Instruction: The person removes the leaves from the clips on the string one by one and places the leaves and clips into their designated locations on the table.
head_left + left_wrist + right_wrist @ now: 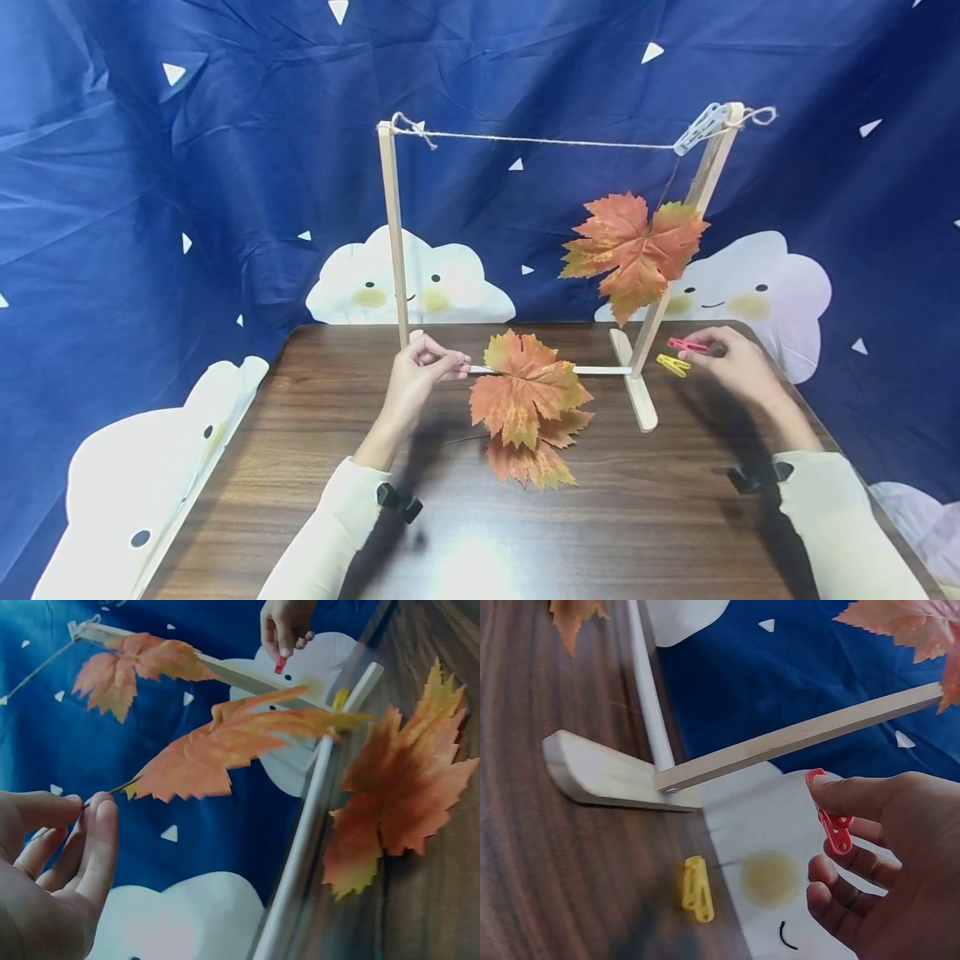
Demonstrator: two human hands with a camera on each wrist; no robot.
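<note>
Between thumb and fingertips my left hand (pixel 427 367) pinches the thin stem of an orange artificial maple leaf (pixel 202 754), raised off the table. A second maple leaf (pixel 397 795) lies on the wood below it. Over by the stand's right foot, my right hand (pixel 731 362) pinches a red clothespin (pixel 830 814). A yellow clothespin (pixel 697 889) lies on the table just beneath that hand. Another maple leaf (pixel 637 250) hangs from the string (pixel 540 140) near the right post, held by a pale blue clothespin (pixel 701 129).
The wooden stand has a left post (pixel 395 233), a right post (pixel 682 242) and a low white crossbar (pixel 600 370). Its right foot (pixel 637 392) rests on the brown table (pixel 300 500). Behind hangs a blue cloth (pixel 480 67) with white clouds and triangles.
</note>
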